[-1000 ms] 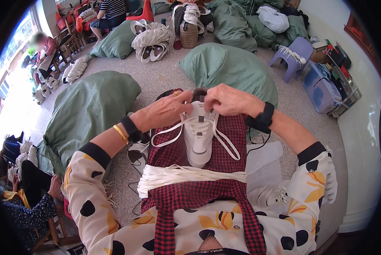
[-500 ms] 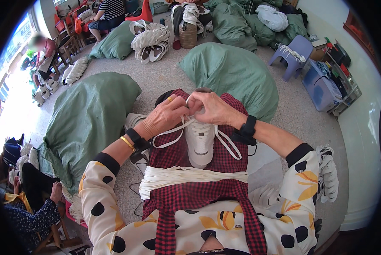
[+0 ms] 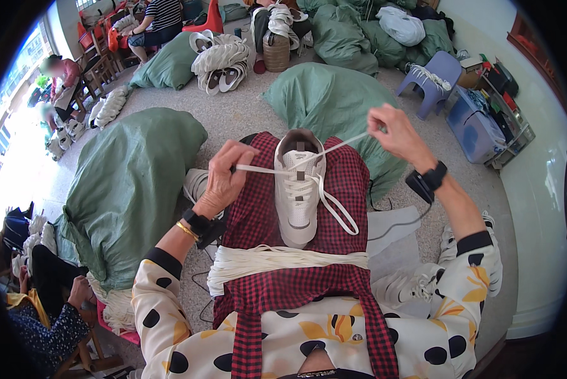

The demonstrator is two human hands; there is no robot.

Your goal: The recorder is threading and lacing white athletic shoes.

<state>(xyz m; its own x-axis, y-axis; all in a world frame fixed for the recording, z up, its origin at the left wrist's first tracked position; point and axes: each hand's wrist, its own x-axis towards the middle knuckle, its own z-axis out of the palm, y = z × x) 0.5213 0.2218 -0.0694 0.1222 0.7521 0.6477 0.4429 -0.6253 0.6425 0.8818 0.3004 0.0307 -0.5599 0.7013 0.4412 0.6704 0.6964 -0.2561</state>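
White sneaker (image 3: 298, 203): lay upright on the checked apron, toe near, heel far, between the two hands.
Shoelace (image 3: 344, 144): crossed over the sneaker's tongue; one end drawn out left, the other right and far; slack loop hung down the right side.
Left hand (image 3: 228, 174): left of the sneaker, fingers clamped on the left lace end.
Right hand (image 3: 394, 131): right and farther out, fingers pinched on the right lace end, well apart from the left hand.
Checked apron (image 3: 248, 211): red and black, under the sneaker.
Lace bundle (image 3: 283, 264): white, lay across the apron just near of the toe.
Floor sneakers (image 3: 413, 285): white, near right.
Green sacks (image 3: 135, 183): one left, one beyond the apron, more far off.
Purple stool (image 3: 446, 65): far right, white laces on its seat.
Plastic bin (image 3: 475, 126): bluish, right of the stool.
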